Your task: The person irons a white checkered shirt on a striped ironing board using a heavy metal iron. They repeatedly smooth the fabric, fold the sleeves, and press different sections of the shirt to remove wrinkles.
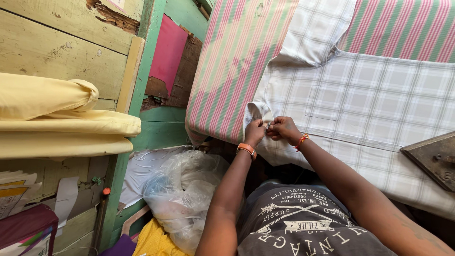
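Note:
A pale checked shirt [369,99] lies flat on a table covered with a pink and green striped cloth [232,61]. My left hand [255,131], with an orange band at the wrist, pinches the shirt's collar end at the table's near edge. My right hand [283,128], with an orange thread at the wrist, grips the same bit of fabric right beside it. Both hands touch each other over the collar. The shirt's chest pocket [326,102] faces up, and one sleeve [315,28] stretches toward the far side.
A dark metal iron [432,159] rests on the shirt at the right edge. Folded yellow cloth [61,121] sits on a shelf at left. A clear plastic bag [182,194] and yellow fabric [154,242] lie on the floor below. Green wooden wall boards stand behind.

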